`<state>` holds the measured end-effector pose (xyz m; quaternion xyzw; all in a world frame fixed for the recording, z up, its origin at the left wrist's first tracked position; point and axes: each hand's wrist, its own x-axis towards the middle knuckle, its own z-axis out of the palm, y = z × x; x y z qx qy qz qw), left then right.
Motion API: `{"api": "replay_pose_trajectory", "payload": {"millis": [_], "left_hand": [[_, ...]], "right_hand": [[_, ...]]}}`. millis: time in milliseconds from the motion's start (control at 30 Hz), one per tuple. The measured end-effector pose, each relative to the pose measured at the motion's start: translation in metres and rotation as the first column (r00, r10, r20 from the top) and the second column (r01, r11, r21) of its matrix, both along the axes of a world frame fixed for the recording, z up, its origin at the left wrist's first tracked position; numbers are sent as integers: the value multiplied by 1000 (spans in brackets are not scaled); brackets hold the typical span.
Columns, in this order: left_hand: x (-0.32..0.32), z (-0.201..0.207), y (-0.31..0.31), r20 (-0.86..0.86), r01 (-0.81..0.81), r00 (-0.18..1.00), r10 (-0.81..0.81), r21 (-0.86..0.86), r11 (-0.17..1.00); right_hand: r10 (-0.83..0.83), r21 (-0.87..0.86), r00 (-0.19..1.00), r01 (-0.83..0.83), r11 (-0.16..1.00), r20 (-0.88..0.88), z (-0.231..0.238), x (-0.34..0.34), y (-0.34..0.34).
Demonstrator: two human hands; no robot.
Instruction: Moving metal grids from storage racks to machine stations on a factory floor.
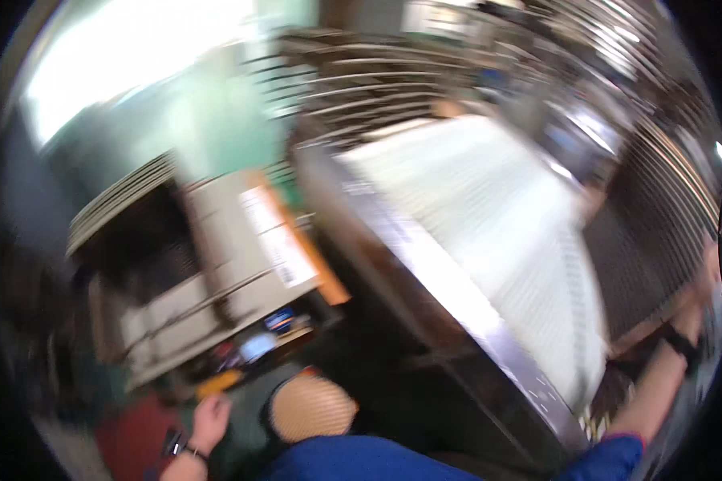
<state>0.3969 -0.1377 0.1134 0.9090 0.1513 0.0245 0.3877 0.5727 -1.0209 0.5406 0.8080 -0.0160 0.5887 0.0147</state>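
The whole picture is smeared by motion. My left hand (211,418), with a watch (173,443) on its wrist, hangs low at the left, beside a round tan seat or lid (311,407). Its fingers are too blurred to read, and no object shows in it. My right arm stretches out to the far right, a dark band (680,346) round the wrist. My right hand (704,276) is at the outer edge of a dark ribbed panel (650,232); whether it grips the panel cannot be made out. Left of the panel lies a broad pale ribbed sheet (481,200).
A long metal-edged bench or machine frame (449,280) runs slantwise under the pale sheet. To the left stands a grey-beige cabinet (233,232) with an orange edge and small items on a low shelf (257,346). Slatted racks (369,80) rise behind.
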Motion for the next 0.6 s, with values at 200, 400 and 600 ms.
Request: {"api": "replay_pose_trajectory", "payload": {"millis": [200, 400, 600], "left_hand": [[86, 90, 8, 47, 232, 971, -234, 37, 972], [183, 288, -17, 324, 362, 742, -586, 542, 758], [265, 404, -67, 553, 234, 533, -640, 630, 740]], "right_hand": [[-104, 52, 955, 93, 994, 277, -40, 10, 103], [673, 607, 593, -750, 263, 441, -71, -10, 139], [698, 664, 515, -744, 76, 498, -80, -13, 162]]}}
